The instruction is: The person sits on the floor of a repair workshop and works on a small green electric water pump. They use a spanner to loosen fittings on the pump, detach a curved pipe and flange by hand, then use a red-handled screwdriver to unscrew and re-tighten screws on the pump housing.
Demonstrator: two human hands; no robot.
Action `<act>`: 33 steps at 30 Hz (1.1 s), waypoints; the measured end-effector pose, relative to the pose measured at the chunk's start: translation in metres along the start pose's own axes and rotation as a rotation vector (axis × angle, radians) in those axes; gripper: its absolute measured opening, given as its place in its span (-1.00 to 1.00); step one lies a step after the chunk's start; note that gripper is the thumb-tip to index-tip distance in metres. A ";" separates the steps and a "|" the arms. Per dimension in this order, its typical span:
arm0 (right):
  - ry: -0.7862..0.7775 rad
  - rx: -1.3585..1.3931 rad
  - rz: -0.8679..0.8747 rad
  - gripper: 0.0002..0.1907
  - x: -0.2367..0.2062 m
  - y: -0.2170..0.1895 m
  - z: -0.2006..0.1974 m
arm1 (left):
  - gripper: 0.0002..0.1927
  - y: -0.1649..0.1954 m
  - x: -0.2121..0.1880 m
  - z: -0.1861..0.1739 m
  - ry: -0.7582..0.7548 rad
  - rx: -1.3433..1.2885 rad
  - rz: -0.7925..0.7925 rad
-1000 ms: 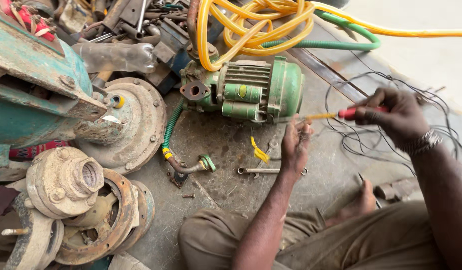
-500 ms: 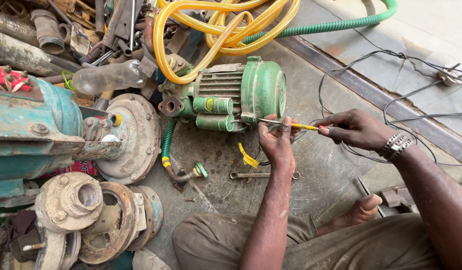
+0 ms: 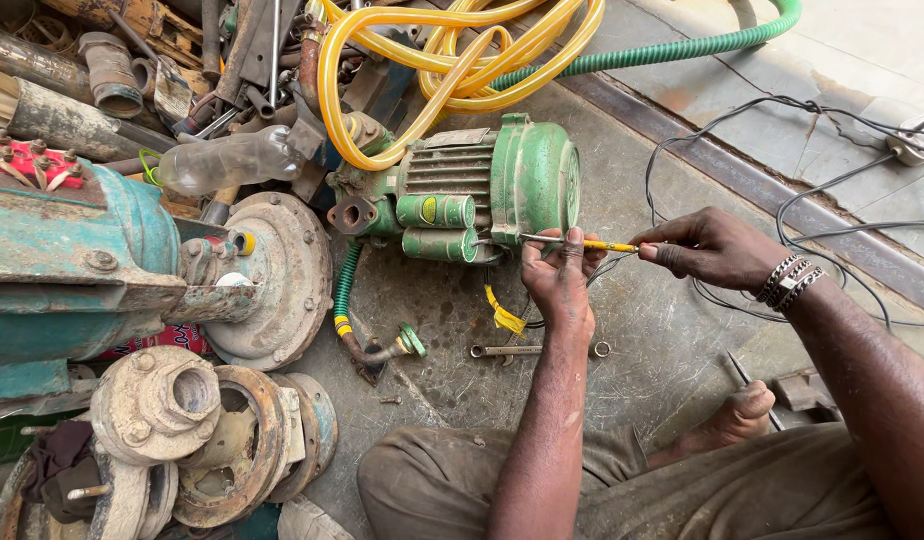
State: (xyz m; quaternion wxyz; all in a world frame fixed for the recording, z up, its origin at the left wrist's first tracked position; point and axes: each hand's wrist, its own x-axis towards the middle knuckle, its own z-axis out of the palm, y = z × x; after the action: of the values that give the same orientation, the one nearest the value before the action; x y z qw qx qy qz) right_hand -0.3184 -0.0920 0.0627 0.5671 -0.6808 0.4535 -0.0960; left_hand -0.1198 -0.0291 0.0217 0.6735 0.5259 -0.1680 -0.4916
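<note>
a person sits on a concrete floor (image 3: 622,330) beside a green electric pump motor (image 3: 482,190). the left hand (image 3: 560,280) pinches the metal shaft of a yellow-handled screwdriver (image 3: 582,243) near the motor's end cover; the right hand (image 3: 712,248) grips its handle. the tip could slip and jab the steadying fingers, or snag the loose black wires (image 3: 782,150) nearby.

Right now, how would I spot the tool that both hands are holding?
Find the green motor under the yellow hose. By its round end, the left hand and right hand hold a thin screwdriver; only it has a yellow handle.
</note>
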 end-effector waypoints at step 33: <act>0.021 -0.006 -0.011 -0.50 0.007 0.004 0.000 | -0.80 0.009 0.002 -0.001 0.056 0.107 -0.037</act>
State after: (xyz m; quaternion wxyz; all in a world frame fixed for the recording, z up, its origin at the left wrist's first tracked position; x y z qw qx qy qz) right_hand -0.3168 -0.0967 0.0565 0.5599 -0.6838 0.4560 -0.1049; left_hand -0.1143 -0.0306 0.0285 0.6397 0.5777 -0.1655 -0.4792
